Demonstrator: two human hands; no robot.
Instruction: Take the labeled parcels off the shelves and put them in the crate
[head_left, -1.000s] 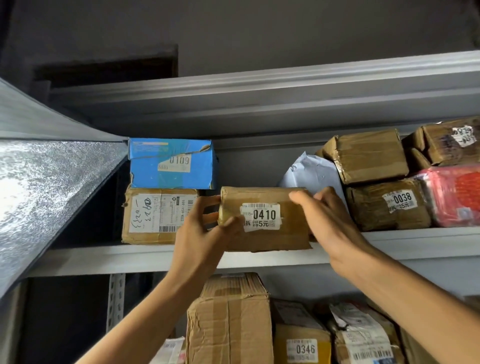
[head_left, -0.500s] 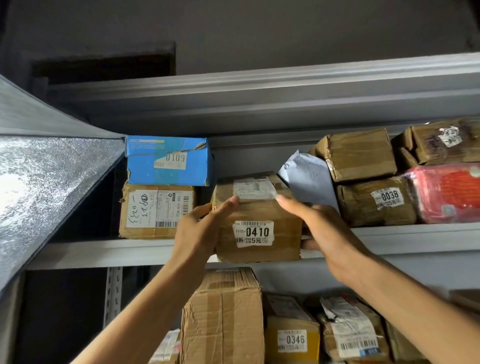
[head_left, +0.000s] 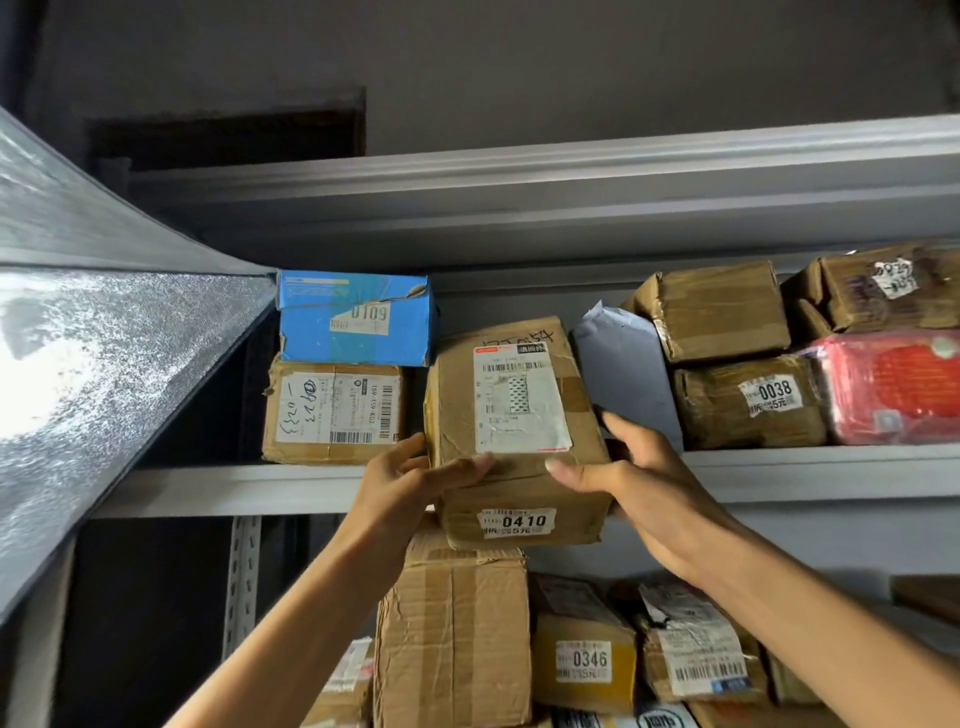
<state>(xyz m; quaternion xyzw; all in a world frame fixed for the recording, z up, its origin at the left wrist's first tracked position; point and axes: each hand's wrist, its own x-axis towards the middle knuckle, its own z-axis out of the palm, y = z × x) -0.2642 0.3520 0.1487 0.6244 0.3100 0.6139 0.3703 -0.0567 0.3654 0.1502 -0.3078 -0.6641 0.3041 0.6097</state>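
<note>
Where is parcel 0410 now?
Parcel 0410 is mid head view, gripped by left hand and right hand at the shelf edge, between box 0109 and parcel 0038.

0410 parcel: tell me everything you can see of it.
The 0410 parcel is a creased, taped brown cardboard box. A white barcode label covers its upper face; a small 0410 sticker sits on the front. It is tilted, in front of the shelf edge, gripped by the left hand and right hand at its sides.
</note>
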